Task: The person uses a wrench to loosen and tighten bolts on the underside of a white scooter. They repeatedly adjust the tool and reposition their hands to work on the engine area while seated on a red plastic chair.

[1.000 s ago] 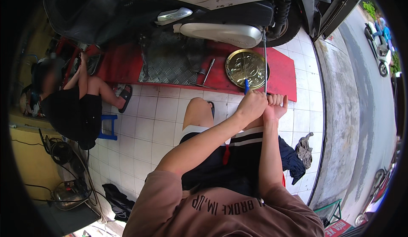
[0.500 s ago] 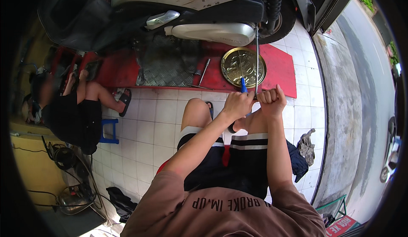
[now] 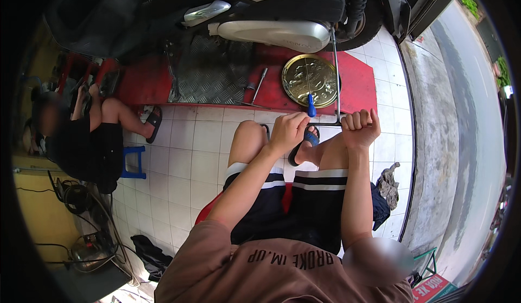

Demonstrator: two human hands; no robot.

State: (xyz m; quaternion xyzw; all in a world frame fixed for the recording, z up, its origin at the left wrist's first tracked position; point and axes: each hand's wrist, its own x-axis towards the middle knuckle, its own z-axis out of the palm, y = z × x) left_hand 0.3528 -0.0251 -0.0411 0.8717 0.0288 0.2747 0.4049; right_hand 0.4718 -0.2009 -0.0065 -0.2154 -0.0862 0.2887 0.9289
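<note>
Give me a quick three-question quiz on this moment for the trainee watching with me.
1. True or false: both hands, the left hand and the right hand, grip the crossbar of the long T-handle wrench.
2. Where does the round brass tray lie?
A. on the white tiles
B. on the red platform
C. on the person's lap
3. Fill in: the wrench shaft runs up to the ____ engine cover of the scooter.

Key:
1. True.
2. B.
3. Silver.
</note>
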